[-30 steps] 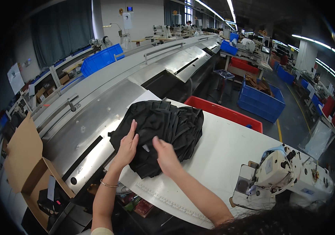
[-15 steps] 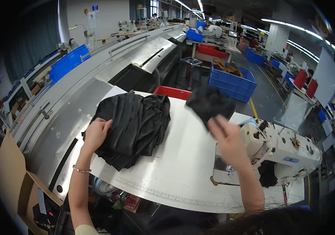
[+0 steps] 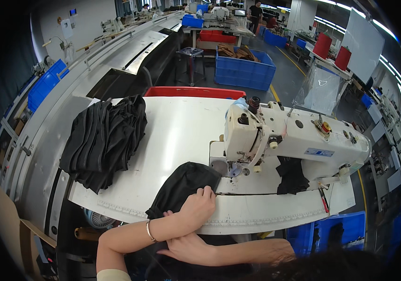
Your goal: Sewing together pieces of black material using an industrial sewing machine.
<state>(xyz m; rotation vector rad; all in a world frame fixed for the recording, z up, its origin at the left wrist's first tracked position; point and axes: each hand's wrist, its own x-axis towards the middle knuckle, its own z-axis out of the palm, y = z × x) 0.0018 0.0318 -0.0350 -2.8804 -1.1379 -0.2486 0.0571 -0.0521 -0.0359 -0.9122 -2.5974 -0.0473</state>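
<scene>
A dark piece of black cloth (image 3: 177, 185) lies on the white sewing table, its right end close to the sewing machine's needle area (image 3: 231, 168). My left hand (image 3: 198, 208), with a bracelet at the wrist, is closed on the cloth's near right edge. Crossed beneath that forearm, my right hand (image 3: 188, 247) is at the cloth's near edge. Its thumb shows and fingertips peep out on the cloth, but my left wrist hides most of its fingers. A pile of folded black cloth pieces (image 3: 104, 140) stands on the table's left side.
The white sewing machine (image 3: 299, 136) takes up the right side, with more black cloth (image 3: 292, 175) under its arm and red-handled tweezers or snips (image 3: 323, 200) nearby. A red bin (image 3: 195, 92) borders the far edge; blue bins (image 3: 327, 229) sit below right. A cardboard box (image 3: 10, 225) stands at left.
The black cloth piece has come from the air at the right down onto the table before the machine. My left hand has left the pile and holds the piece; my arms now cross.
</scene>
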